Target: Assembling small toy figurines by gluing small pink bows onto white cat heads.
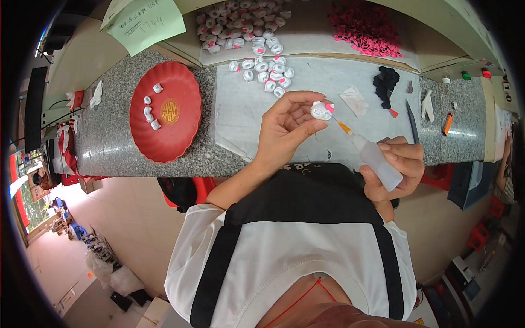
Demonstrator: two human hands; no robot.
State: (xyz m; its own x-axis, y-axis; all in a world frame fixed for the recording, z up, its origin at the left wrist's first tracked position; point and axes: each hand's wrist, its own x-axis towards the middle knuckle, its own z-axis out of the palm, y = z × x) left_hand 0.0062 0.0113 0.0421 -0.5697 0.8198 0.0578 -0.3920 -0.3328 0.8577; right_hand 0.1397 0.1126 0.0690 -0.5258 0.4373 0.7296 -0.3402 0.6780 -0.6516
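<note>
Between the thumb and fingers of my left hand (290, 124) is a small white figurine head (320, 111) with a pink bow at its upper right. My right hand (398, 167) is wrapped round a translucent squeeze bottle (379, 164) with an orange base and a thin needle tip. That tip points up and left, ending close beside the figurine head; whether it touches cannot be made out. On the white sheet (240, 112) beyond my left hand lie several similar white heads (268, 71), some showing pink bows.
A red scalloped plate (188, 136) with several white pieces stands on the left. The shelf behind holds a heap of white heads (240, 22) and a pile of pink bows (363, 30). Black cloth (386, 85), a folded tissue (354, 101) and an orange-handled cutter (448, 124) lie to the right.
</note>
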